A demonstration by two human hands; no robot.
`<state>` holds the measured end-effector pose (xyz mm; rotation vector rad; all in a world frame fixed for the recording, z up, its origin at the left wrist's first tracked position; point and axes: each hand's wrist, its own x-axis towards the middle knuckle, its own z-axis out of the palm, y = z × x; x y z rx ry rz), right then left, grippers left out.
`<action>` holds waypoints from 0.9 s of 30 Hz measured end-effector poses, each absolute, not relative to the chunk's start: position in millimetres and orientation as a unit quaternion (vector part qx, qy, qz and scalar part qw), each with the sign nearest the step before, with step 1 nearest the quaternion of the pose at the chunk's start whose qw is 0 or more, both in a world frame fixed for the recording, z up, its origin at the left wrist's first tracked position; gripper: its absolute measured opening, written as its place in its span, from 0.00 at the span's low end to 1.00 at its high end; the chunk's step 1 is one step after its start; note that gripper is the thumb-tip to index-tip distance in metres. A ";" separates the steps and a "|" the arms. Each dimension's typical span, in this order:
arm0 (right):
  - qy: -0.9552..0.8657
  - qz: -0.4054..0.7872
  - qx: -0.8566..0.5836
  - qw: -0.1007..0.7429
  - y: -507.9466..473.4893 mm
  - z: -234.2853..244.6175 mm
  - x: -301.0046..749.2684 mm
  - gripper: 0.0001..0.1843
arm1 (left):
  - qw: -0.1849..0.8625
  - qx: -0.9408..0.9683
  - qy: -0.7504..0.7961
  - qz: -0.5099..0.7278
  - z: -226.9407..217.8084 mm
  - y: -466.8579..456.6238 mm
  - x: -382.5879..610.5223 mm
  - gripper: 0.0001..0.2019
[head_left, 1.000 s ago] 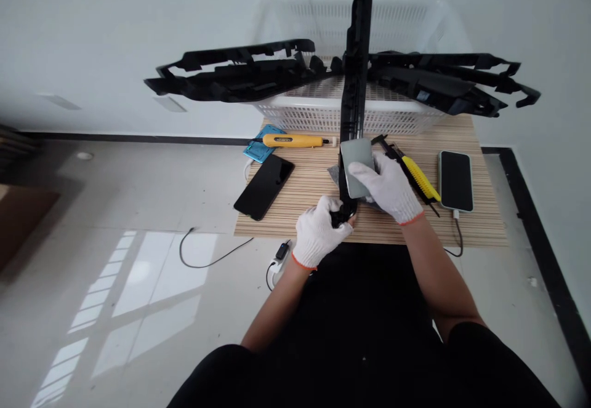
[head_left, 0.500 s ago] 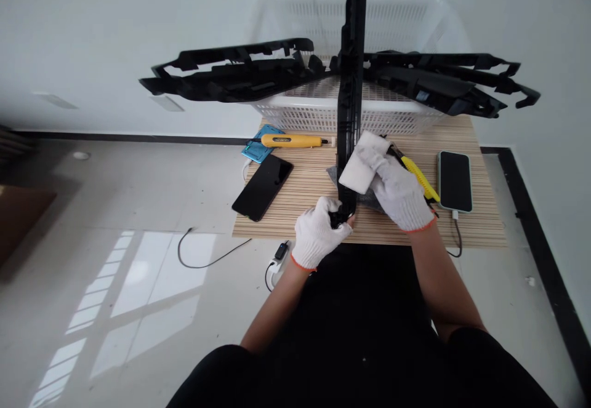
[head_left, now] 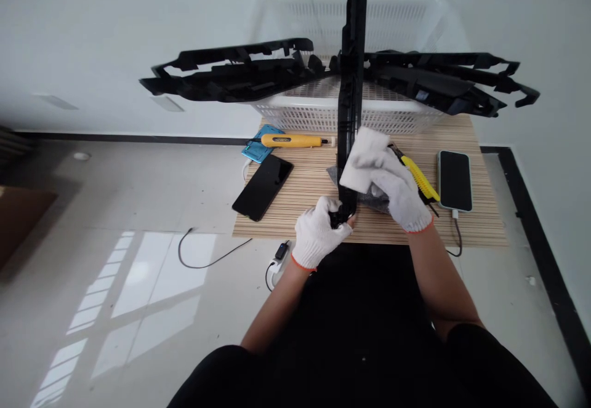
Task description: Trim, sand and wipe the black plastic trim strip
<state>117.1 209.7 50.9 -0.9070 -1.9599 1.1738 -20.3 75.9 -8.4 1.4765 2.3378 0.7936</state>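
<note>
Striped wooden table, left hand gripping black trim strip, right hand clasping white pad against it

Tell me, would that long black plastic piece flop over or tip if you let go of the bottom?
It would probably tip. The long black plastic piece stands nearly upright, gripped only at its bottom end by the left hand, so it looks top-heavy. It seems stiff rather than floppy, since it stays straight along its length. The right hand presses a white cloth against it, which likely helps steady it.
</note>
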 end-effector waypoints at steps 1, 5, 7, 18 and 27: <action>-0.761 0.455 -0.329 0.326 211.2 51.7 116.2 0.16 | 0.132 0.509 0.806 0.272 -8.5 76.1 -20.0 0.17; -0.761 0.351 -0.391 0.381 217.8 49.3 109.1 0.17 | 0.128 0.515 0.808 0.254 -10.2 76.6 -19.4 0.16; -0.746 0.330 -0.417 0.400 219.9 47.3 105.5 0.17 | 0.127 0.518 0.808 0.251 -11.2 76.6 -19.6 0.16; -0.801 0.363 -0.340 0.333 225.9 52.9 110.9 0.17 | 0.126 0.520 0.808 0.247 -11.5 75.6 -19.9 0.16; -0.787 0.344 -0.349 0.374 226.4 46.3 109.0 0.13 | 0.128 0.514 0.811 0.249 -10.1 76.7 -20.0 0.17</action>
